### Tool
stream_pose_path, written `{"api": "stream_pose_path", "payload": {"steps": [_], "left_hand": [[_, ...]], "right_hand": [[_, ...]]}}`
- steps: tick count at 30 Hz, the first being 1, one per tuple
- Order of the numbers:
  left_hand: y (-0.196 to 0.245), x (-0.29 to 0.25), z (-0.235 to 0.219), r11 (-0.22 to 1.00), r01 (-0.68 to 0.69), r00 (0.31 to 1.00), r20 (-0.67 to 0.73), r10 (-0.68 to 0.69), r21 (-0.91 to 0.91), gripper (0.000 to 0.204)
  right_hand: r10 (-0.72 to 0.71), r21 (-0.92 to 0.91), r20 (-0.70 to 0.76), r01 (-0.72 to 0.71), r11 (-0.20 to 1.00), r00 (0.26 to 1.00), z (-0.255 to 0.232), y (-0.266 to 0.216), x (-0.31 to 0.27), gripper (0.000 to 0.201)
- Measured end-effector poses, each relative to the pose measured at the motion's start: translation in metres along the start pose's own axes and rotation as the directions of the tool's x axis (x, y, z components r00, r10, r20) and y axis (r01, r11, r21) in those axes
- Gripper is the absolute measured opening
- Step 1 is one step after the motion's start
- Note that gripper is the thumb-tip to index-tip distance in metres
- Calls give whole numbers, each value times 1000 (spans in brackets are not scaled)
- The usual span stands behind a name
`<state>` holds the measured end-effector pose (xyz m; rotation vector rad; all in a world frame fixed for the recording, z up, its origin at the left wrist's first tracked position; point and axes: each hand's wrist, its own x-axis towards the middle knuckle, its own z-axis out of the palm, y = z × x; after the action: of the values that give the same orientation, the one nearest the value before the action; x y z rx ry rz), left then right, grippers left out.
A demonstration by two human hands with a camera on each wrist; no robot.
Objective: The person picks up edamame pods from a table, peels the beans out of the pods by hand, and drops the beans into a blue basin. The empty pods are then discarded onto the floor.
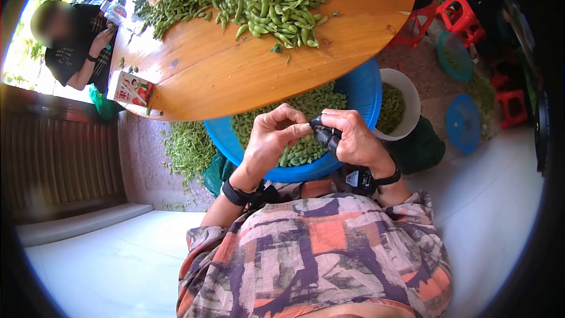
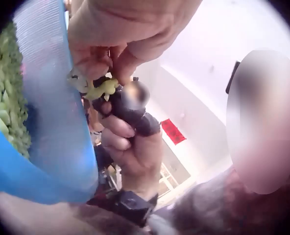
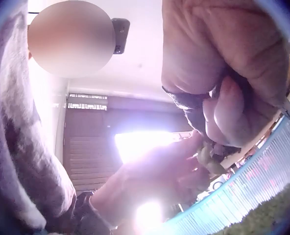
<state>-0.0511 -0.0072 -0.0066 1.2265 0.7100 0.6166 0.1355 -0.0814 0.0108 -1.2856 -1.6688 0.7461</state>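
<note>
Over the blue basin (image 1: 372, 91), my left hand (image 1: 272, 135) and right hand (image 1: 355, 139) meet at the fingertips. Between them is a green soybean pod (image 2: 102, 90), best seen in the left wrist view. My left thumb and fingers pinch one side of it. Black covers (image 1: 325, 135) wrap the thumb and a finger of my right hand, which grips the pod's other side with its remaining fingers curled. In the right wrist view the pod (image 3: 209, 159) is partly hidden by the fingers. Shelled green beans (image 1: 321, 99) fill much of the basin.
A wooden table (image 1: 235, 79) bears a heap of soybean pods (image 1: 265, 6) and a red-and-white carton (image 1: 130, 89). Pods or husks (image 1: 189, 148) lie on the floor at left. A white bucket (image 1: 412, 100) stands right of the basin. Another person (image 1: 73, 47) is at the table's left.
</note>
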Motion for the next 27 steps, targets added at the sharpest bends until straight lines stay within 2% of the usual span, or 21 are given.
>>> {"api": "stream_pose_path", "payload": {"steps": [1,2,4,8,10,14,16,20,22,23,25,26,27], "left_hand": [[-4,1,-4,974,154,987,65,-145,-167,8],[-8,2,-6,973,156,987,66,-146,-170,8],[-15,4,-9,930,262,964,123,-238,-258,9],[-23,6,-3,930,279,960,84,-266,-241,13],[-16,6,5,974,227,972,-67,-227,-8,15],[-23,7,-1,968,232,973,-22,-231,95,18],[-27,7,-2,939,107,994,-10,-110,326,20],[-34,6,-3,911,9,1000,1,-11,411,24],[-36,9,-3,978,9,1000,-10,-7,210,23],[-35,10,-3,978,7,1000,-8,-6,211,23],[-33,11,-3,995,96,995,13,-96,3,22],[-32,11,-2,995,95,995,14,-96,3,22],[-30,11,-2,977,150,989,12,-150,-149,20]], "right_hand": [[40,28,90,-42,999,995,-2,2,1,16],[43,27,92,-45,999,995,-3,6,2,16],[32,12,140,-34,999,990,0,16,2,16],[126,48,174,-136,990,977,5,31,1,16],[241,56,158,-253,966,958,9,36,-2,16],[249,68,66,-254,965,966,17,37,-6,16],[269,51,23,-270,962,963,18,38,-7,16],[344,98,24,-345,933,938,15,31,-3,15],[119,-84,-93,-127,988,989,20,31,-3,17],[118,-85,-95,-126,988,989,20,29,-4,17],[46,-231,-81,-64,971,996,18,23,-4,22],[45,-231,-81,-63,971,996,15,17,-5,22],[112,-47,-185,-123,991,976,12,11,-4,25]]}}
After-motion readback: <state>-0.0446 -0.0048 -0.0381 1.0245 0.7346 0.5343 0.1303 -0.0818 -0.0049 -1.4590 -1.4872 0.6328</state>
